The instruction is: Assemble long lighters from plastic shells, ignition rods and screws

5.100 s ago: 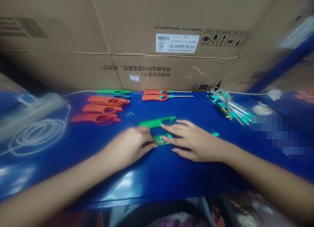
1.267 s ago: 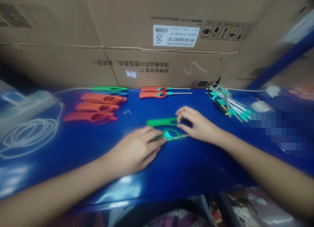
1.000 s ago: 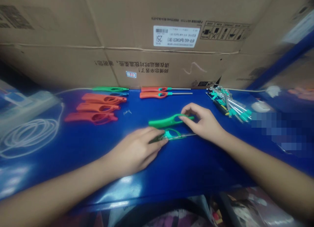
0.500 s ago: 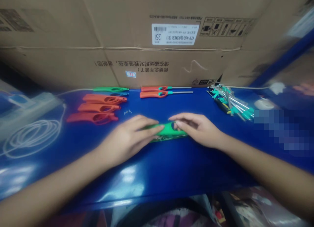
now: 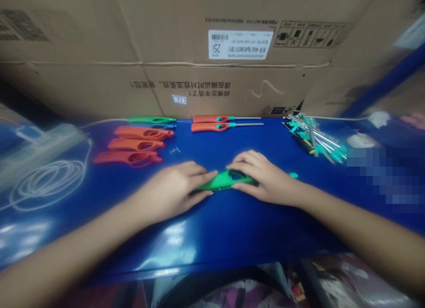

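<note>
A green lighter casing [image 5: 222, 180] with an oval trigger opening is held between my two hands, just above or on the blue table; which, I cannot tell. My left hand [image 5: 181, 184] wraps its left end, thumb along the near side. Around the right end, by the opening, my right hand [image 5: 260, 179] is closed with fingers on the far side and thumb on the near side. A small teal piece [image 5: 292, 175] shows just beyond my right wrist. Both ends of the casing are partly hidden by my fingers.
Orange lighter casings [image 5: 137, 145] and a green one [image 5: 151, 120] lie left. Two orange lighters [image 5: 210, 127] rest at the back by the cardboard [image 5: 186, 29]. Small screws [image 5: 175, 150] lie left of centre. Metal rods with teal parts [image 5: 320, 142] and a coiled white cable [image 5: 49, 184] flank the table [image 5: 212, 237].
The green casing's two halves, apart along the near edge before, now look pressed together. My right hand has shifted to wrap the right end, and the teal piece by my wrist has come into view.
</note>
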Available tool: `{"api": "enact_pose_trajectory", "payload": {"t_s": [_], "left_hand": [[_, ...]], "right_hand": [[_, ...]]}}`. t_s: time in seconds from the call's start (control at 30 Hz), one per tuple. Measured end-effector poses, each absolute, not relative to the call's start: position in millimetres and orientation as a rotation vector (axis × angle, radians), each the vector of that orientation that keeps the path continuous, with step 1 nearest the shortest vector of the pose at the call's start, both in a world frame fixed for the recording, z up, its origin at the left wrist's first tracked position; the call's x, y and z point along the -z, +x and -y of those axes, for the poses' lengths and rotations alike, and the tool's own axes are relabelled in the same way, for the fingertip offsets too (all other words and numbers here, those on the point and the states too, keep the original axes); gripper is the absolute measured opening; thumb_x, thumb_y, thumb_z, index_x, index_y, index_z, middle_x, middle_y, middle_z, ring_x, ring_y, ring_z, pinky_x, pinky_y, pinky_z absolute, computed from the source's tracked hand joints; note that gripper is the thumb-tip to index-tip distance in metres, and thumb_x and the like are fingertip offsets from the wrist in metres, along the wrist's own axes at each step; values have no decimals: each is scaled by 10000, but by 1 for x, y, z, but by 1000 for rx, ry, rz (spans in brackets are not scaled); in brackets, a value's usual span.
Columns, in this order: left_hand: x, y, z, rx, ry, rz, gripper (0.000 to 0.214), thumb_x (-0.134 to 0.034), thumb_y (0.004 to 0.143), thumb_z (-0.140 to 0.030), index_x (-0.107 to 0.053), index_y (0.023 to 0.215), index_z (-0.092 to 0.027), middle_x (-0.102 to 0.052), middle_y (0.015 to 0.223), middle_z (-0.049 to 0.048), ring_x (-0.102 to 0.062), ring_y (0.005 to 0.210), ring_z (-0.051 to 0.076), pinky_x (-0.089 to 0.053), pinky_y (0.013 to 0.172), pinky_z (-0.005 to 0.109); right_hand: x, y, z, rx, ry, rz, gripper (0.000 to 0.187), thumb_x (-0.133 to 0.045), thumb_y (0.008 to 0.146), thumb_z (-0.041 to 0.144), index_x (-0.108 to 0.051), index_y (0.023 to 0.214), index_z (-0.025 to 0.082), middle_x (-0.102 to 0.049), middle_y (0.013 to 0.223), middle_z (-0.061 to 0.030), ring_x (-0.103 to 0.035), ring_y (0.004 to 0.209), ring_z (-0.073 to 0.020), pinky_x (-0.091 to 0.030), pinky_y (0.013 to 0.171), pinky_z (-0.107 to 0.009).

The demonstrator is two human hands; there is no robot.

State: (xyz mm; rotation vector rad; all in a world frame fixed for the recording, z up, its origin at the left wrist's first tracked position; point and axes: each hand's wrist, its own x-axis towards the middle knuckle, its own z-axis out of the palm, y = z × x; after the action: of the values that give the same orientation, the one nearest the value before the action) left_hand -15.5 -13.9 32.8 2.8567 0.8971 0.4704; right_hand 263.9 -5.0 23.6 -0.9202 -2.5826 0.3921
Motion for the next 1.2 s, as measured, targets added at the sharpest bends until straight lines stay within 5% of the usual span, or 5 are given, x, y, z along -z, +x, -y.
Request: {"api": "enact_pose_trajectory", "payload": {"t_s": [0.7, 1.2], "left_hand": [[-36, -9, 22, -197, 2979, -1029, 385, -624, 933, -257, -635, 1312, -184, -687, 1071, 81, -644, 945, 255, -567, 790, 367], [-13, 1, 18, -659, 2617, -865, 258, -531, 1015, -289, -674, 1180, -152, -682, 983, 86, -629, 888, 201, -523, 810, 327]], "right_hand": [[-18, 262, 7, -206, -932, 2672, 372, -625, 954, 380, -642, 1255, 162, -630, 1142, -120, -588, 1062, -265, -465, 898, -425], [-23, 262, 9, -145, -806, 2504, 172, -561, 994, 285, -667, 1001, 149, -668, 910, -66, -620, 788, -182, -487, 690, -306]]}}
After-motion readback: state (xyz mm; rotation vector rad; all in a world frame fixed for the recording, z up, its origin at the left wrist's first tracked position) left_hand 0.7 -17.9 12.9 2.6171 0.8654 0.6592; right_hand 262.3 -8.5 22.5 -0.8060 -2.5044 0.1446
